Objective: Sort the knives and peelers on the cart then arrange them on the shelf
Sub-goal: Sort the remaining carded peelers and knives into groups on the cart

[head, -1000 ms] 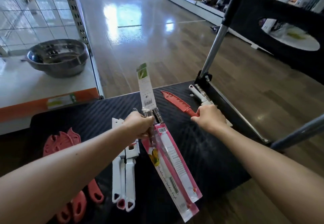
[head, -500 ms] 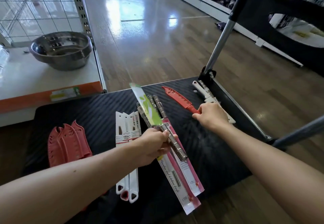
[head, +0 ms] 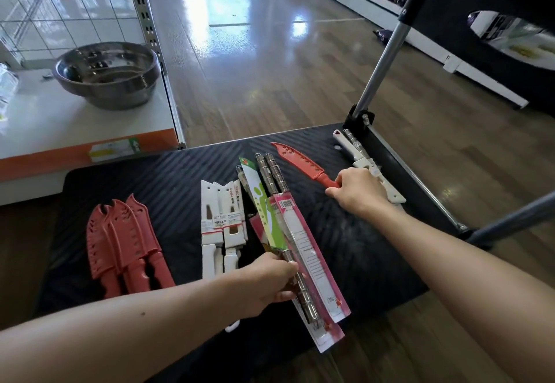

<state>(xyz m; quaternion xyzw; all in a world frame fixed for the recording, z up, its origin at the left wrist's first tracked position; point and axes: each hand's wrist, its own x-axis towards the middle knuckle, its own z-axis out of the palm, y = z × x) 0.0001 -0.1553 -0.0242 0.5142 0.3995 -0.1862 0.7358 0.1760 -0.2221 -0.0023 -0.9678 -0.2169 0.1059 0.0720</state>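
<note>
Left: my left hand (head: pixel 270 280) holds the green-sleeve knife (head: pixel 264 211) | Right: my right hand (head: pixel 357 193) holds the red knife (head: pixel 297 162) | Best: move it slowly to the red pile (head: pixel 123 241), point away.

Steel bowl (head: pixel 106 75) far left; glossy wood floor (head: pixel 255 67) beyond; white wire grid (head: pixel 60 1) behind bowl.

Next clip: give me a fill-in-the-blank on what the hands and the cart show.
1. The right hand grips the handle of a lone ___ sheathed knife.
2. The left hand holds a metal-handled knife in a ___ card sleeve.
3. At the left end of the cart, ___ red knives lie together.
4. The steel bowl sits on the ___.
Missing: red; green; three; shelf.
</note>
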